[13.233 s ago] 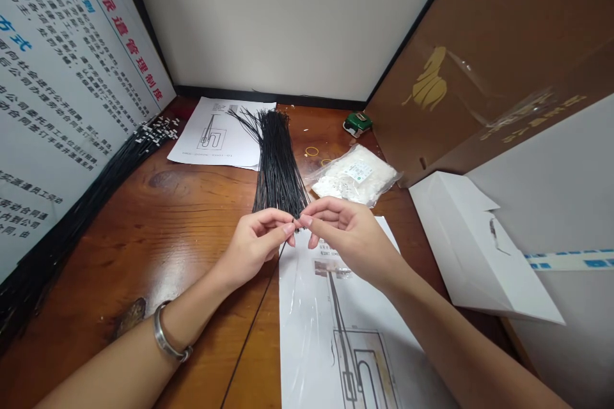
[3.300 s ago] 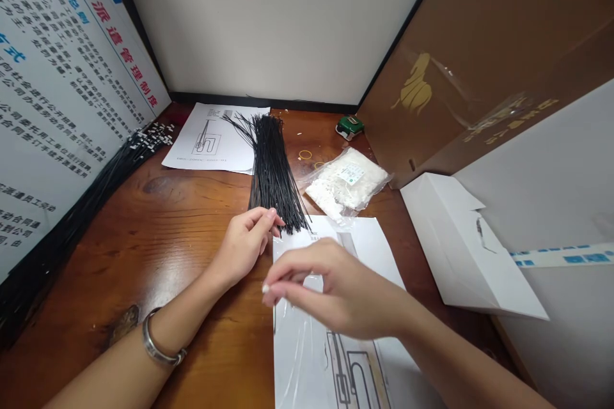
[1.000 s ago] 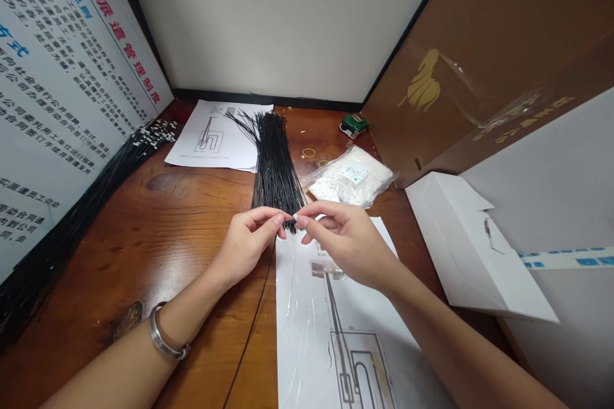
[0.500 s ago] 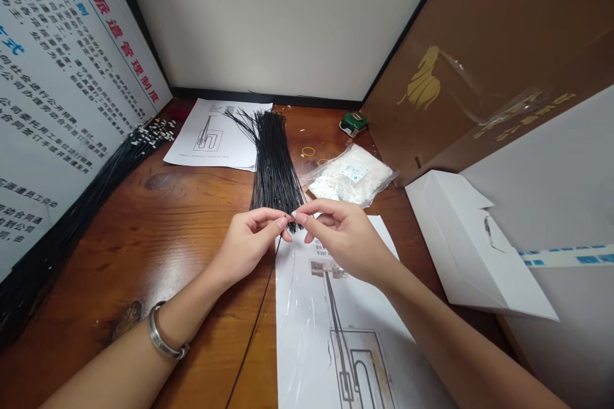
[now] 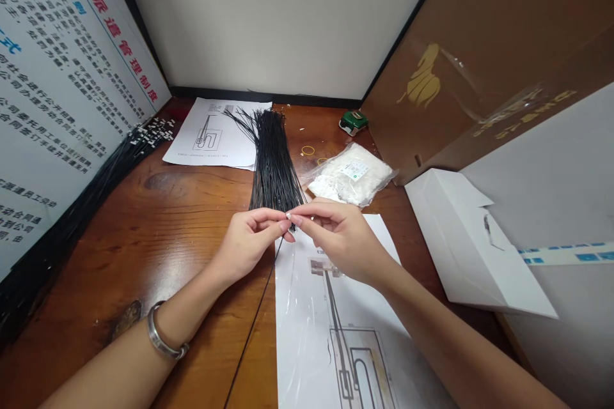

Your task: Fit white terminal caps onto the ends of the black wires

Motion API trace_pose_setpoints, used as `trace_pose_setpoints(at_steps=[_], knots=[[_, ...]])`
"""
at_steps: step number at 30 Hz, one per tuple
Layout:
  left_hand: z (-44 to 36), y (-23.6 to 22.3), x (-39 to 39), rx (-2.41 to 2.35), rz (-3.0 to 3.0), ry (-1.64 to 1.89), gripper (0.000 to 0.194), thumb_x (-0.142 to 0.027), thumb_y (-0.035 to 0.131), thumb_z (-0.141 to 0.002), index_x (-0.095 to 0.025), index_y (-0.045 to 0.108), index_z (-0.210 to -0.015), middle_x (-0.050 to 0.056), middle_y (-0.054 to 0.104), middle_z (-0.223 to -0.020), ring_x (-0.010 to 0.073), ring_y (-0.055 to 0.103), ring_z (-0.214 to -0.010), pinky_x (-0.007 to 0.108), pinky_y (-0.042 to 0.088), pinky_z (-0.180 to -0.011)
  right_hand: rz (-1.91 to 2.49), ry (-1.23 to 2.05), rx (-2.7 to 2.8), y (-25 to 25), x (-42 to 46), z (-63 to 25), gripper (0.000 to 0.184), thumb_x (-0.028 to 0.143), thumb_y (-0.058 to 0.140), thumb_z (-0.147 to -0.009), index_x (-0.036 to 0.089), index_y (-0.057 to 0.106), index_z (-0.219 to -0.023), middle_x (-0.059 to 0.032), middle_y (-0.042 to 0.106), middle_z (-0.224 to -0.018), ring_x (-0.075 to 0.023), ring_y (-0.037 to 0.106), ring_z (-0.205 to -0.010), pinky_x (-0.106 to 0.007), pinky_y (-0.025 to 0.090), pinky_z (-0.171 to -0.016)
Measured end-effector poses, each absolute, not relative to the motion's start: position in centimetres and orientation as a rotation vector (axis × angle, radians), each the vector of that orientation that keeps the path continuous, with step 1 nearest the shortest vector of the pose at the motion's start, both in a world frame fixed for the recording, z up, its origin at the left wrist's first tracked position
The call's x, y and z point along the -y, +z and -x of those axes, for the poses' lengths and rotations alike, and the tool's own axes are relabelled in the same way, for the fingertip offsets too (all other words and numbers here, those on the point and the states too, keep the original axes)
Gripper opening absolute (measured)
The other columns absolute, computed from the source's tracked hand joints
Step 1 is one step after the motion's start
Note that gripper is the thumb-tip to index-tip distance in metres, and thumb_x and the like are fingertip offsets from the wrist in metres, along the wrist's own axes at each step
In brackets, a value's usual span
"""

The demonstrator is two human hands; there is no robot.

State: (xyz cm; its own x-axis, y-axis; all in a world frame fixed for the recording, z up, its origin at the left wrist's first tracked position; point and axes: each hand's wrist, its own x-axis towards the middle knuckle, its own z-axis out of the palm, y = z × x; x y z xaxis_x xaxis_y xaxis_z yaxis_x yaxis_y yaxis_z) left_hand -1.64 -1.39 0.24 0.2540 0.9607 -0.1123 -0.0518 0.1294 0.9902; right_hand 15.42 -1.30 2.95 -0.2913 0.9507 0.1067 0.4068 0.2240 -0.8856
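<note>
My left hand pinches the end of a thin black wire, whose length trails down toward the front edge of the view. Fingertip to fingertip with it, my right hand is closed on a tiny white connector at the wire's end. Fingers hide much of the connector, so I cannot tell how far the wire sits inside it. Just behind both hands lies a thick bundle of black wires. Under my right hand is a printed drawing sheet.
A clear bag of white connectors lies right of the bundle, near a green tape measure. Wires with white ends lean along the left board. A second drawing sheet is at the back; a white box stands right.
My right fingertips have shifted slightly left, closer against the left ones. The white connector shows a little more clearly between them.
</note>
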Motion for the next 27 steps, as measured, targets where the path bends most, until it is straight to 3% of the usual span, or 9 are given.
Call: trace_pose_setpoints(at_steps=[8,16,27], knots=[[1.67,-0.11,1.32,-1.022,-1.189,0.982,0.017,-0.030,0.069,-0.076,-0.013,0.069,-0.079,0.002,0.067,-0.063,0.0063,0.042,-0.048,0.021,0.032,-0.047,1.340,0.971,1.850,2.82,1.24,-15.49,0.017,0.028,0.058,-0.086,0.020,0.072,-0.083,-0.0021,0.067,-0.075,-0.0131,0.054,-0.064,-0.028,0.040,-0.058],[1.69,0.18,1.45,-1.041,-1.264,0.964,0.020,-0.031,0.062,-0.082,-0.013,0.068,-0.076,0.002,0.065,-0.066,0.0061,0.036,-0.047,0.022,0.030,-0.047,1.400,1.060,1.813,2.99,1.26,-15.44,0.020,0.030,0.055,-0.085,0.017,0.070,-0.083,-0.0014,0.064,-0.070,-0.0111,0.048,-0.056,-0.027,0.038,-0.052],[1.80,-0.21,1.57,-1.034,-1.356,0.955,0.020,-0.030,0.059,-0.083,-0.013,0.065,-0.072,0.001,0.062,-0.067,0.0106,0.051,-0.063,0.024,0.039,-0.062,1.407,1.131,1.831,2.91,1.04,-15.48,0.020,0.028,0.052,-0.086,0.017,0.069,-0.083,-0.0025,0.067,-0.075,-0.0116,0.050,-0.061,-0.027,0.039,-0.055]])
